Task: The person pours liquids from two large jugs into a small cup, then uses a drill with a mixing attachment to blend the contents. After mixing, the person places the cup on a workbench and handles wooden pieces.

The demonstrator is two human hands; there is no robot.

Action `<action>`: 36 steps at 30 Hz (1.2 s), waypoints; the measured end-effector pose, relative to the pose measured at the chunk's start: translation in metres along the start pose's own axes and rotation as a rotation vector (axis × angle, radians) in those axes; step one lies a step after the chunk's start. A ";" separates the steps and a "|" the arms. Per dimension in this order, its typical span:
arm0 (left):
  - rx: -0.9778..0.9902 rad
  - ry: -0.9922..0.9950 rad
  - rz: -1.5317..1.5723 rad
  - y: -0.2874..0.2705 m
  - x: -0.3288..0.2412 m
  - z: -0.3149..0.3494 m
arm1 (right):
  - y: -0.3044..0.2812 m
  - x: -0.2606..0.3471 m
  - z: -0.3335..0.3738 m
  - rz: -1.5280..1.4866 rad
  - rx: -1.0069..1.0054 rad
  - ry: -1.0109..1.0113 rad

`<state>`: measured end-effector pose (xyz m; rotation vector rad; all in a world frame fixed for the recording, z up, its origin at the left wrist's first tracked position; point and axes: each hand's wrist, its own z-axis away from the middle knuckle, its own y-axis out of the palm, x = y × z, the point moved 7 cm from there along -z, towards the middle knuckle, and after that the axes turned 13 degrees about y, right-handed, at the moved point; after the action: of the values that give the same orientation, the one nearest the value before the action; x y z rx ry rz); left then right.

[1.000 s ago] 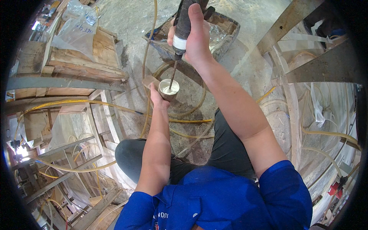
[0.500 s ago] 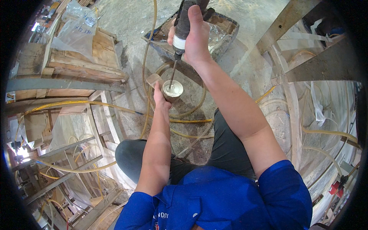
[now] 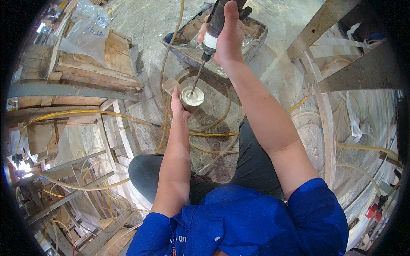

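My right hand (image 3: 230, 45) is wrapped round a dark power drill (image 3: 219, 21) with a white band, thumb pointing up along its body. From the drill's chuck a thin metal rod (image 3: 198, 78) slants down, its lower end in the creamy white paste (image 3: 193, 97) inside a round cup (image 3: 189, 108). Lower and to the left, my left hand (image 3: 178, 106) grips the cup's left side, its fingers partly hidden behind it. A flat beige piece (image 3: 171, 85) sticks out beside my left thumb; how it is held or attached, I cannot tell.
Behind the drill, a dark, worn tray (image 3: 257, 47) lies on the concrete floor. Yellowish hoses (image 3: 213, 134) loop across the floor near my knees. Wooden crates (image 3: 98, 64) with a plastic bag (image 3: 92, 36) stand at left. Wood and metal frames (image 3: 318, 85) rise at right.
My right hand and the drill have shifted slightly right and up, so the rod slants more. My left hand and the cup stay almost in place.
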<state>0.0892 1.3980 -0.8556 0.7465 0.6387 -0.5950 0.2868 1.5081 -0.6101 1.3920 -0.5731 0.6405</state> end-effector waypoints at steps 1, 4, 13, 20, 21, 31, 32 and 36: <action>0.012 -0.006 0.008 0.001 0.001 -0.001 | -0.002 0.002 0.000 0.020 0.005 -0.003; -0.066 -0.020 -0.022 -0.006 0.004 -0.005 | -0.005 0.003 -0.001 0.031 -0.008 -0.010; -0.031 -0.025 0.004 -0.008 0.006 -0.009 | -0.002 0.003 -0.001 0.017 0.015 -0.003; -0.072 -0.010 -0.016 -0.003 0.005 -0.001 | 0.003 -0.004 0.001 0.001 -0.010 0.019; -0.076 -0.027 -0.012 -0.002 0.008 0.001 | 0.002 -0.005 0.001 0.008 -0.002 0.024; -0.098 0.013 -0.026 -0.005 0.007 0.000 | 0.013 -0.006 0.009 0.030 0.076 0.032; -0.102 0.005 -0.031 -0.004 0.006 0.001 | 0.013 -0.006 0.009 0.035 0.076 0.033; -0.095 0.018 -0.020 -0.008 0.002 -0.001 | 0.023 0.001 0.014 0.099 0.194 -0.101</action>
<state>0.0844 1.3938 -0.8611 0.6579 0.6869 -0.5725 0.2719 1.4960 -0.5919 1.5923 -0.6771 0.7231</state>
